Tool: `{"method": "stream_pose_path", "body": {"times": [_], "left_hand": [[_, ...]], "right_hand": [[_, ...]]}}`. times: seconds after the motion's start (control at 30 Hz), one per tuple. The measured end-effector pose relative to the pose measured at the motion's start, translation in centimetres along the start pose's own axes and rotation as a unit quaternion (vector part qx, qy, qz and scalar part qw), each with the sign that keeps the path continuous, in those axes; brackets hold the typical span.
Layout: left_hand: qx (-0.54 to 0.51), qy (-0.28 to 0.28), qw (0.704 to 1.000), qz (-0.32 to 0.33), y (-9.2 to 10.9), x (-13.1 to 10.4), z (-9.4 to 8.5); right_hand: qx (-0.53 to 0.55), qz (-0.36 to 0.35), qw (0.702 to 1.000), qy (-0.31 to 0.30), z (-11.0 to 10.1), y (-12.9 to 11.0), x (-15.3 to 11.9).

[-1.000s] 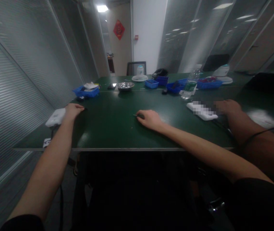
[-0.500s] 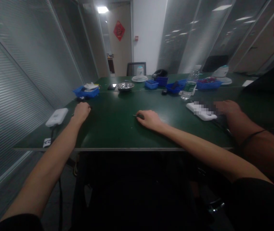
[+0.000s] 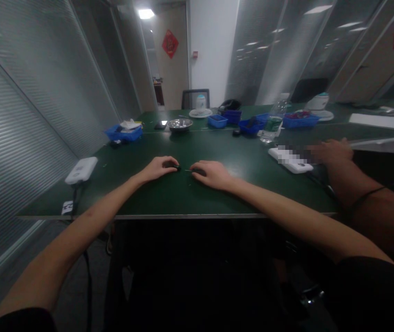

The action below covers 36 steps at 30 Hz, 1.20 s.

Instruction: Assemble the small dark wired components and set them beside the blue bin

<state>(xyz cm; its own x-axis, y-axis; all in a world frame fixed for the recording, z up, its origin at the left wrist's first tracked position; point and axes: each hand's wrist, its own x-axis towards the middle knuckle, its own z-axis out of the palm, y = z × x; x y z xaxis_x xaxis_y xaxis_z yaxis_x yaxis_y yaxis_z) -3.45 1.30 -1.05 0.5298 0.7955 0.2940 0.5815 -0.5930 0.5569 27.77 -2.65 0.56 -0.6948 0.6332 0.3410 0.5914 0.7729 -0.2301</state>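
My left hand (image 3: 158, 168) rests low over the green table (image 3: 162, 198), thumb and fingers pinching a small black object (image 3: 178, 168) whose kind I cannot make out. Just to its right, my right hand (image 3: 214, 174) is closed around a small tool with a dark grip and a thin metal shaft (image 3: 187, 170), like a small screwdriver. The shaft points left at the black object, with a narrow gap between them. My right fingers cover most of the grip.
White boxes (image 3: 81, 170) (image 3: 291, 161) lie on both sides. Behind are blue trays (image 3: 124, 133), a metal bowl (image 3: 179, 125), a black mouse-like object (image 3: 236, 133) and a water bottle (image 3: 273, 122). Another person's hand (image 3: 333, 152) reaches in at right.
My left hand has come from the far left to the middle, bringing the small black object near the tool. My right hand has shifted slightly left. At right, the other person's dark sheet-like thing has moved away.
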Motion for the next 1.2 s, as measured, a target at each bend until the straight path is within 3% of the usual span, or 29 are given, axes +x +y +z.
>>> {"method": "stream_pose_path", "body": {"times": [0.2,0.63,1.2], "left_hand": [[-0.022,-0.014,0.999,0.018,1.5,0.1,0.7],[-0.095,-0.018,0.995,0.035,2.5,0.0,0.9],[-0.138,-0.032,0.988,0.053,2.1,0.0,0.9]], "right_hand": [[-0.002,-0.019,1.000,-0.003,0.0,0.0,-0.1],[-0.022,-0.031,0.999,0.008,0.4,0.1,-0.1],[-0.055,-0.032,0.998,-0.007,0.4,-0.3,-0.4]]}}
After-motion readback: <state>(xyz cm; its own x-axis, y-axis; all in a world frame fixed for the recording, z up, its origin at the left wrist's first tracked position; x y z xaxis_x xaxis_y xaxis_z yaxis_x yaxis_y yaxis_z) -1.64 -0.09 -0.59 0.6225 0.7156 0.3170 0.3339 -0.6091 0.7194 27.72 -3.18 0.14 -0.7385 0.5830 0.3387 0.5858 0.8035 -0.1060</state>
